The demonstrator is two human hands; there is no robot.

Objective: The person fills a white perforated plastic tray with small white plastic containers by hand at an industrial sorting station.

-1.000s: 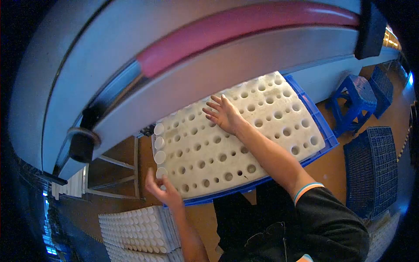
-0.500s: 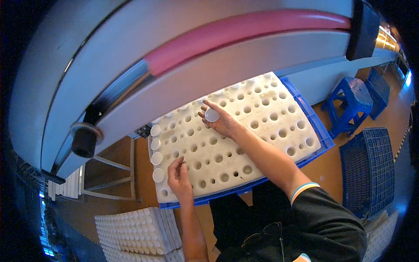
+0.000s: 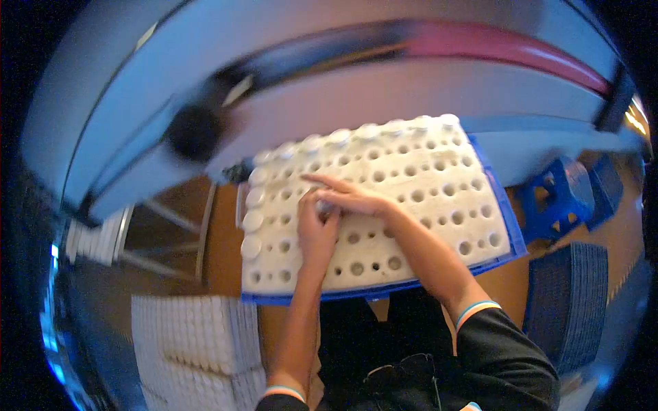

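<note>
My left hand [image 3: 317, 229] and my right hand [image 3: 356, 198] meet over the left-middle of a white foam board [image 3: 404, 175] full of round holes. Between them a bit of a small white cup [image 3: 322, 206] shows, mostly covered by fingers. The left fingers curl up around it from below, while the right hand closes over it from the right with its index finger stretched out. White round cups [image 3: 252, 220] stand in holes along the board's left side, and more white cups [image 3: 339, 138] line its far edge.
The board lies in a blue tray [image 3: 510, 229]. A machine panel with a pink tube [image 3: 507, 49] overhangs the far side. Stacked white boards [image 3: 195, 335] stand lower left; a blue stool [image 3: 565, 192] and stacked blue crates [image 3: 569, 301] are at right.
My right hand has drawn back with the white cup, and my left hand has moved up and right to meet it. The camera view has shifted, blurring the machine.
</note>
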